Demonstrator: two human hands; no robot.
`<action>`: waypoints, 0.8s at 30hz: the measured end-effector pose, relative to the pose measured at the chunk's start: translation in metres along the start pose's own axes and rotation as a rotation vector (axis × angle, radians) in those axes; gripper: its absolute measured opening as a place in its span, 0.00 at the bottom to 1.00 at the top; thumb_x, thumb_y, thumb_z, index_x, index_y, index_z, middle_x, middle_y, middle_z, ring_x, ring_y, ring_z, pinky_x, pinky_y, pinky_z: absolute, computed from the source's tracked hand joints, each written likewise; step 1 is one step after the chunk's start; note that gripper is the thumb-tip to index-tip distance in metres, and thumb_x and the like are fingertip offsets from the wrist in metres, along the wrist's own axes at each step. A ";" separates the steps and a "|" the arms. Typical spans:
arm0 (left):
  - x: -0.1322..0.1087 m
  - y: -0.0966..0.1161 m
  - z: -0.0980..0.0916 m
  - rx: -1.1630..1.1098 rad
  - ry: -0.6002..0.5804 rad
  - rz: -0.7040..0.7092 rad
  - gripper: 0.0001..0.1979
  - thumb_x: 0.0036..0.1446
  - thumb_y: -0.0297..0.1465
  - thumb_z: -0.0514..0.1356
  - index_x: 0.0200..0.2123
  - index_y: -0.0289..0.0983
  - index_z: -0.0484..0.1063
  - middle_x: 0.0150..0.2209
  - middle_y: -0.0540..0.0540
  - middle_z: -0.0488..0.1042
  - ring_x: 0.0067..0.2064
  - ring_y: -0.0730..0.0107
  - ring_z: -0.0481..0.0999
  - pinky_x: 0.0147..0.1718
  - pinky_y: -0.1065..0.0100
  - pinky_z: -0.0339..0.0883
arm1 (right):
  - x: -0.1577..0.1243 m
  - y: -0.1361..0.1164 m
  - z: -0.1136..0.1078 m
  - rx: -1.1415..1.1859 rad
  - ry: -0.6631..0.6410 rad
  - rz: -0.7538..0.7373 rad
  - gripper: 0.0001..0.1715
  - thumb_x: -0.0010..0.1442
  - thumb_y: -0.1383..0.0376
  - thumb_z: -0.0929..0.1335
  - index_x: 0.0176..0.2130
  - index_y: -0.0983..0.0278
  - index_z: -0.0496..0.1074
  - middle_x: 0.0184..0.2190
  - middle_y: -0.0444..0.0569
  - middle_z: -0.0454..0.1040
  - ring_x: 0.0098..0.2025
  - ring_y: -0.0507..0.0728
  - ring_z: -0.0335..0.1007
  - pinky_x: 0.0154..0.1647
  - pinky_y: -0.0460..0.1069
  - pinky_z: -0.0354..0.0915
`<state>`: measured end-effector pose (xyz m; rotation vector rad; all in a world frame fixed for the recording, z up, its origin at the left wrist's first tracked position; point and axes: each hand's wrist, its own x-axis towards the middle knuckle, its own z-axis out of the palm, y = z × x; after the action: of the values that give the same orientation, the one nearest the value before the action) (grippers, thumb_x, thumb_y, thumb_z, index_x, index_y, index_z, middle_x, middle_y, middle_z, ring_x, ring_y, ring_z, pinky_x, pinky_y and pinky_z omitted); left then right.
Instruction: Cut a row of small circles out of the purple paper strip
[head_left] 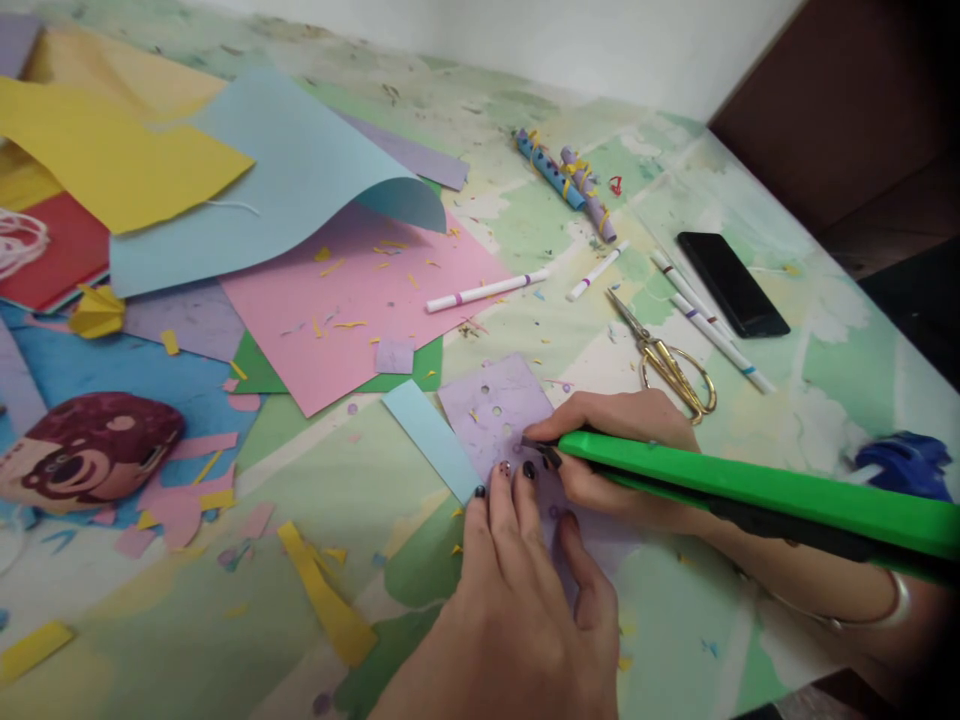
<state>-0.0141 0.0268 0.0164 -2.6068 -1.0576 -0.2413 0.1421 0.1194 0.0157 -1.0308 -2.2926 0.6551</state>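
Observation:
My left hand [510, 590] lies flat with fingers stretched out, fingertips resting on a purple sheet of paper [517, 385] with a row of small round holes. At its fingertips is a light blue paper strip [431, 440], overlapping the sheet's left edge. Over the sheet's right part, my right hand [630, 450] is closed around a long green tool with a black tip [735, 480]. The tip points left, touching or just above the purple paper near the holes; its exact kind is unclear. Gold-handled scissors [660, 360] lie beyond my right hand.
Large sheets in yellow [127, 150], light blue [277, 190] and pink [360, 310] overlap at left. A bear-print case [97, 450] lies there too. White pens [487, 290], decorated paper rolls [551, 170], a phone [731, 283] and a blue dispenser [911, 465] lie right. Paper scraps are scattered.

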 end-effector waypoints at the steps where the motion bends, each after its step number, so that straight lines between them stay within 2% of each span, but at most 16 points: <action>1: 0.000 0.000 0.000 -0.002 0.001 0.001 0.12 0.60 0.28 0.52 0.43 0.27 0.70 0.43 0.27 0.77 0.46 0.40 0.77 0.41 0.51 0.70 | 0.000 0.000 0.000 0.000 -0.006 -0.004 0.15 0.46 0.75 0.64 0.32 0.62 0.75 0.23 0.41 0.78 0.22 0.47 0.71 0.24 0.41 0.65; 11: -0.001 0.003 0.001 0.042 -0.007 -0.014 0.12 0.60 0.27 0.51 0.44 0.30 0.69 0.44 0.31 0.77 0.47 0.43 0.77 0.43 0.51 0.68 | 0.002 -0.006 -0.001 0.105 0.070 0.079 0.15 0.45 0.76 0.64 0.30 0.63 0.76 0.21 0.41 0.77 0.20 0.47 0.69 0.19 0.41 0.61; 18: -0.001 0.002 0.001 0.046 0.004 -0.009 0.12 0.60 0.27 0.51 0.43 0.29 0.69 0.42 0.31 0.78 0.46 0.43 0.77 0.42 0.52 0.69 | 0.003 -0.005 0.000 0.087 0.064 0.045 0.15 0.45 0.76 0.64 0.30 0.62 0.75 0.21 0.40 0.76 0.18 0.46 0.67 0.19 0.42 0.61; 24: 0.000 0.002 0.000 0.039 -0.009 -0.017 0.12 0.60 0.27 0.51 0.44 0.30 0.69 0.43 0.32 0.78 0.47 0.44 0.77 0.42 0.52 0.70 | 0.000 -0.002 0.003 -0.013 0.041 -0.010 0.15 0.46 0.75 0.65 0.32 0.62 0.75 0.22 0.40 0.77 0.20 0.47 0.69 0.23 0.42 0.64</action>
<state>-0.0128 0.0249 0.0159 -2.5675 -1.0777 -0.2108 0.1392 0.1177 0.0151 -1.0288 -2.2676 0.6105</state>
